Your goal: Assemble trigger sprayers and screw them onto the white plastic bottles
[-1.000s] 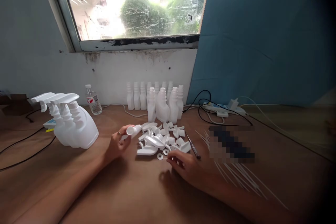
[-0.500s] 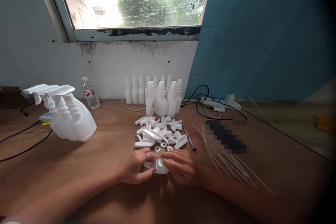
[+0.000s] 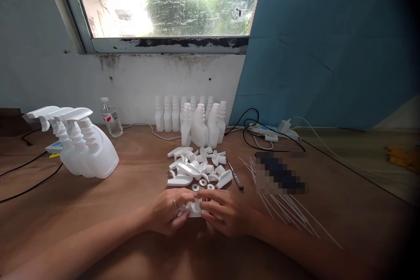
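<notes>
Between my two hands, low over the brown table [image 3: 138, 253], is a white trigger spray head [image 3: 196, 208], partly covered by the fingers. My left hand [image 3: 170, 211], with a ring on one finger, is closed around its left side. My right hand [image 3: 226, 212] grips its right side, fingertips close to those of the left. Just beyond the fingers lie small white ring washers [image 3: 203, 182]. Behind these is a heap of loose white spray head parts [image 3: 188, 169]. A slim dark-handled screwdriver [image 3: 236, 176] rests to the right of the heap.
White bottles without tops [image 3: 199, 127] stand against the wall. Bottles with spray heads [image 3: 90, 153] are at left, near a clear water bottle [image 3: 112, 118]. Thin white tubes [image 3: 292, 210] lie at right beside a pixelated dark patch. Behind are a power strip [image 3: 274, 131] and black cables [image 3: 254, 118].
My hands have drawn closer together over the spray head, and the left fingers now reach further across its top. The whole view has shifted slightly.
</notes>
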`<state>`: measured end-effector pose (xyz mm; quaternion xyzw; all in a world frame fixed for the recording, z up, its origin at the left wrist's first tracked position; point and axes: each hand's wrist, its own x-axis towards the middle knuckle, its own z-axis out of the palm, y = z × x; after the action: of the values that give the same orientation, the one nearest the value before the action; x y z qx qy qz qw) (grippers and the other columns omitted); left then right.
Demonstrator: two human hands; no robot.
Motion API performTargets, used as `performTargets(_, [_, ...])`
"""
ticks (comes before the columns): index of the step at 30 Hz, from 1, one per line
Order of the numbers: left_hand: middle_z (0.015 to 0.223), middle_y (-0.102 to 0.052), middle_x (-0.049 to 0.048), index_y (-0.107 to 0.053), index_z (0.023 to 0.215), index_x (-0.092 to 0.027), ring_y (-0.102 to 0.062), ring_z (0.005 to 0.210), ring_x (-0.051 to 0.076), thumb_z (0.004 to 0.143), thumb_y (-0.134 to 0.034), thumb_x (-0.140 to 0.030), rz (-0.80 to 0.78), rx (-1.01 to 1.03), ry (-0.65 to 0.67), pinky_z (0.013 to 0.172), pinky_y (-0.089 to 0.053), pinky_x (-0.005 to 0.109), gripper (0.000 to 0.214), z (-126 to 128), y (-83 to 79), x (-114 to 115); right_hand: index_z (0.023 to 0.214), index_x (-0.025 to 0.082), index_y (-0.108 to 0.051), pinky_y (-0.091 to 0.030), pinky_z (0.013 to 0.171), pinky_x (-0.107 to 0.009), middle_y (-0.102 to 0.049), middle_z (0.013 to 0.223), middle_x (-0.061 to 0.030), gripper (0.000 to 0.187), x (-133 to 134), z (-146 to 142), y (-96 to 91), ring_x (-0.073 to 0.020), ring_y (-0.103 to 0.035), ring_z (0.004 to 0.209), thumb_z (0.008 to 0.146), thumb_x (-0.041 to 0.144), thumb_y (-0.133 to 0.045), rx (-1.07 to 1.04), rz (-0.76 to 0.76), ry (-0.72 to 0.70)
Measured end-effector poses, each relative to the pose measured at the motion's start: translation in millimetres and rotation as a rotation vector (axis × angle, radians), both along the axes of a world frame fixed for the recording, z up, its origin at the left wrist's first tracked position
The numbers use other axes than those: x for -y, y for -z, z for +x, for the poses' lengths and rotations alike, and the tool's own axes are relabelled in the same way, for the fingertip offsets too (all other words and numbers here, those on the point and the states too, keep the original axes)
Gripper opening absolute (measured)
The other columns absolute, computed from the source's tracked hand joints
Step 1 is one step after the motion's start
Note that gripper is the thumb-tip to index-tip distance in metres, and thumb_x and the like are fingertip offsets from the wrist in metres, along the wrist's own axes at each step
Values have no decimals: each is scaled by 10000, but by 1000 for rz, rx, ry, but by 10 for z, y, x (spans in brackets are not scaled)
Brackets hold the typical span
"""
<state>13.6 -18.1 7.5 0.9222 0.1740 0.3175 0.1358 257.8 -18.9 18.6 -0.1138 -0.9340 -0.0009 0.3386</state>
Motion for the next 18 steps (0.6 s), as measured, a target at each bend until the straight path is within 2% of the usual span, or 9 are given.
performTargets(2, [1152, -626, 106, -428, 1187, -221, -609, 906, 202, 836, -486, -117, 60, -67, 46, 801, -486, 327, 370, 7, -27, -14, 1109, 124, -584, -541, 842, -298, -632, 1136, -150, 211, 3, -7, -8, -190, -622, 1052, 904, 157, -543, 3, -7, 4])
performTargets(4, [1106, -646, 99, -456, 1171, -213, -595, 824, 195, 836, -485, -115, 95, -116, 56, 754, -470, 327, 351, 14, -47, -22, 1113, 122, -586, -539, 854, -305, -640, 1122, -148, 213, 2, -15, -7, -190, -627, 1045, 912, 179, -544, -1, 6, 17])
performTargets(8, [1053, -662, 92, -475, 1116, -193, -587, 792, 191, 831, -490, -120, 112, -106, 43, 734, -456, 319, 294, 16, -44, -28, 1043, 133, -590, -536, 778, -315, -677, 1051, -123, 152, -5, -37, 2, -178, -653, 921, 918, 211, -551, -2, 71, 28])
performTargets(11, [1066, -667, 88, -476, 1104, -190, -594, 790, 184, 829, -493, -139, 122, -81, 55, 725, -452, 313, 281, 7, -37, -36, 1017, 128, -589, -531, 761, -327, -683, 1039, -123, 143, -6, -49, 1, -191, -656, 911, 909, 220, -569, -4, 94, 34])
performTargets(15, [1116, -666, 109, -459, 1155, -185, -616, 822, 198, 857, -513, -297, 116, -81, 112, 717, -435, 328, 323, 1, -31, -57, 1014, 133, -588, -534, 765, -309, -670, 1073, -124, 131, 2, -53, -9, -185, -648, 951, 913, 213, -567, 14, 47, 27])
performTargets(18, [1114, -676, 101, -453, 1185, -192, -625, 824, 203, 868, -552, -436, 135, -106, 85, 699, -418, 328, 412, 9, -5, -65, 1015, 143, -597, -535, 760, -292, -672, 1052, -115, 123, 12, -57, -14, -165, -650, 919, 925, 209, -547, -2, 10, 5])
